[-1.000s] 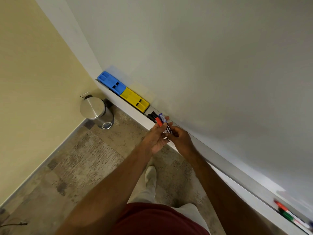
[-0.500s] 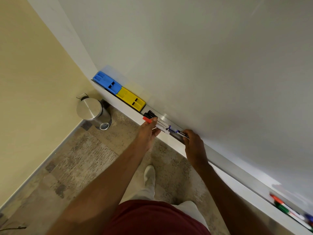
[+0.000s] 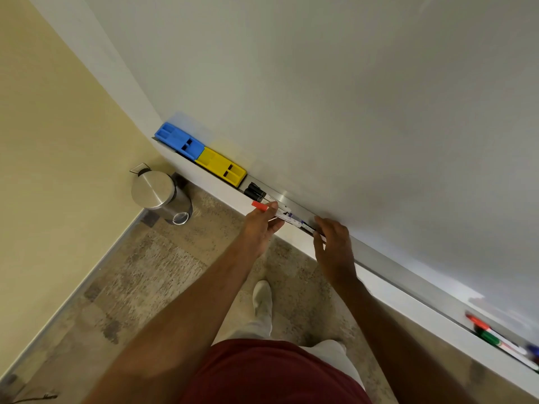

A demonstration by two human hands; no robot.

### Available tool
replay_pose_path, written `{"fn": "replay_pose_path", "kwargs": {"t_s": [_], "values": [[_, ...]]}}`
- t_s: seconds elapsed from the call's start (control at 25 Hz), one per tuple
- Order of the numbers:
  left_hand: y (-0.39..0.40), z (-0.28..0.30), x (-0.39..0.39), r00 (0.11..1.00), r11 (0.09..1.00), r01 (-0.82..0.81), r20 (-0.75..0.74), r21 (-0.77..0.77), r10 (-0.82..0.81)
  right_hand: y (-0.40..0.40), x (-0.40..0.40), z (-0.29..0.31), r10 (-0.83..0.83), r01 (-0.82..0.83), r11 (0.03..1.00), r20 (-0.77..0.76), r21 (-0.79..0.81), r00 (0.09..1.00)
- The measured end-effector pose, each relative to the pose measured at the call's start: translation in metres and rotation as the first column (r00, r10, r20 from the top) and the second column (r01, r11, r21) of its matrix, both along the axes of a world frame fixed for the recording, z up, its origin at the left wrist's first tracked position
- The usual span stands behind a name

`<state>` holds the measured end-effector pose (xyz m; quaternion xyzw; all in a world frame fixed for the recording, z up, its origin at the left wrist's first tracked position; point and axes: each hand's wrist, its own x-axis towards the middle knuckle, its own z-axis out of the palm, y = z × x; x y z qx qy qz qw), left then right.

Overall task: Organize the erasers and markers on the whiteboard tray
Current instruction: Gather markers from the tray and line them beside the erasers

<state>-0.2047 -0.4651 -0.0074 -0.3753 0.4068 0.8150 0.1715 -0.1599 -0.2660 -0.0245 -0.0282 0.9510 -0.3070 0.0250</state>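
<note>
A steel pedal bin (image 3: 157, 194) stands on the floor at the left, below the whiteboard tray (image 3: 388, 259). On the tray's far left end you have a blue eraser (image 3: 179, 140) and a yellow eraser (image 3: 220, 166) lying end to end and touching, long sides along the tray. Just right of them lie black-capped markers (image 3: 255, 191), caps toward the erasers. Your left hand (image 3: 260, 228) pinches a white marker with a red cap (image 3: 259, 205) between thumb and fingers; its long axis follows the tray and the cap points left, toward the erasers, at the tray's near lip. A purple-capped marker (image 3: 292, 218) lies alongside it between your hands. Your right hand (image 3: 333, 245) curls over the markers' right ends at the tray; whether it grips them you cannot tell. Far right on the tray lie red, green and blue markers (image 3: 501, 339), blurred.
</note>
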Motion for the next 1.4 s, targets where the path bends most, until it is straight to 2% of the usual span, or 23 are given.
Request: {"fn": "replay_pose_path", "kwargs": {"t_s": [0.08, 0.2, 0.28, 0.32, 0.36, 0.4, 0.44, 0.48, 0.52, 0.56, 0.6, 0.68, 0.72, 0.8, 1.08, 1.4], "values": [[0.014, -0.001, 0.003, 0.995, 0.995, 0.093, -0.021, -0.033, -0.094, -0.010, 0.002, 0.015, 0.026, -0.024, 0.994, 0.023, -0.108, 0.999], [0.036, 0.001, 0.009, 0.973, 0.976, 0.217, -0.079, -0.033, -0.219, -0.013, 0.002, 0.019, 0.089, -0.090, 0.992, -0.014, -0.089, 0.996], [0.047, 0.004, 0.013, 0.951, 0.956, 0.285, -0.103, -0.067, -0.291, -0.003, 0.002, 0.017, 0.034, -0.035, 0.996, -0.013, -0.081, 0.999], [0.051, 0.006, 0.013, 0.931, 0.933, 0.327, -0.117, -0.150, -0.346, 0.004, 0.004, 0.016, 0.003, -0.003, 0.997, -0.002, -0.074, 1.000], [0.053, 0.006, 0.013, 0.895, 0.873, 0.372, -0.130, -0.315, -0.428, 0.013, 0.007, 0.014, -0.025, 0.025, 0.998, 0.003, -0.057, 1.000], [0.053, 0.005, 0.013, 0.829, 0.738, 0.393, -0.136, -0.549, -0.543, 0.024, 0.011, 0.014, -0.058, 0.058, 0.998, 0.003, -0.038, 0.998], [0.049, 0.002, 0.013, 0.736, 0.516, 0.344, -0.117, -0.785, -0.667, 0.037, 0.015, 0.012, -0.093, 0.093, 0.995, 0.003, -0.021, 0.996], [0.044, -0.001, 0.011, 0.635, 0.264, 0.217, -0.069, -0.940, -0.770, 0.049, 0.019, 0.010, -0.128, 0.128, 0.992, 0.003, -0.004, 0.992], [0.038, -0.006, 0.009, 0.544, 0.042, 0.056, -0.004, -0.998, -0.839, 0.061, 0.023, 0.007, -0.155, 0.155, 0.988, 0.004, 0.019, 0.988], [0.032, -0.012, 0.006, 0.476, -0.116, -0.082, 0.064, -0.990, -0.877, 0.071, 0.027, 0.003, -0.172, 0.171, 0.984, 0.008, 0.048, 0.985], [0.027, -0.017, 0.004, 0.423, -0.221, -0.176, 0.129, -0.959, -0.897, 0.079, 0.031, 0.000, -0.179, 0.177, 0.981, 0.016, 0.080, 0.984], [0.019, -0.025, 0.001, 0.348, -0.348, -0.232, 0.257, -0.908, -0.902, 0.087, 0.039, -0.006, -0.176, 0.168, 0.976, 0.046, 0.139, 0.983], [0.016, -0.027, 0.000, 0.317, -0.386, -0.212, 0.311, -0.898, -0.896, 0.088, 0.043, -0.008, -0.177, 0.166, 0.974, 0.056, 0.153, 0.983], [0.013, -0.030, 0.002, 0.286, -0.404, -0.145, 0.353, -0.903, -0.891, 0.087, 0.049, -0.011, -0.191, 0.181, 0.973, 0.060, 0.145, 0.980], [0.014, -0.024, 0.004, 0.286, -0.386, -0.041, 0.359, -0.922, -0.888, 0.094, 0.055, -0.013, -0.232, 0.219, 0.963, 0.073, 0.156, 0.970], [0.018, -0.024, 0.006, 0.300, -0.404, -0.010, 0.382, -0.915, -0.874, 0.092, 0.059, -0.013, -0.175, 0.157, 0.971, 0.087, 0.180, 0.981]]}}
